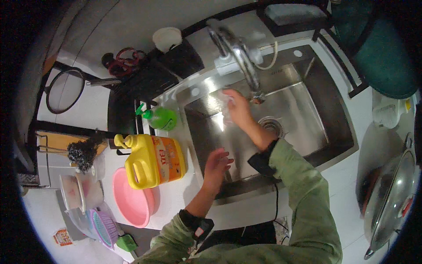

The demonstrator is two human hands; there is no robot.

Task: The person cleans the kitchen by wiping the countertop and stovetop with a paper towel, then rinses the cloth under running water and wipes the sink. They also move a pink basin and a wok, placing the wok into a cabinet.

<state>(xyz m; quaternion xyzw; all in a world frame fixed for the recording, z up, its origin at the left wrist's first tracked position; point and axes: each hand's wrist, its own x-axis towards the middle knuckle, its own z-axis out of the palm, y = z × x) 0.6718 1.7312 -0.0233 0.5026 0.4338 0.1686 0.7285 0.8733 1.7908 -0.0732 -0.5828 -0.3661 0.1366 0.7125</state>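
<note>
A stainless steel sink [306, 122] lies before me, with a drain [271, 125] in its floor. My right hand [238, 107] is over the basin's left half, left of the faucet [245, 64] and its spout tip. Its fingers are curled by a pale, blurred patch, and I cannot tell whether this is a held thing. Over the basin's near left edge is my left hand [217, 163], fingers apart and holding nothing. Both wrists show dark cuffs under green sleeves.
Left of the sink stand a green soap pump bottle [161, 118], a yellow jug [143, 165] with a pump top and a pink basin [132, 201]. A colander [104, 227] lies lower left. On the right are a white bottle [389, 114] and a glass pan lid [392, 194].
</note>
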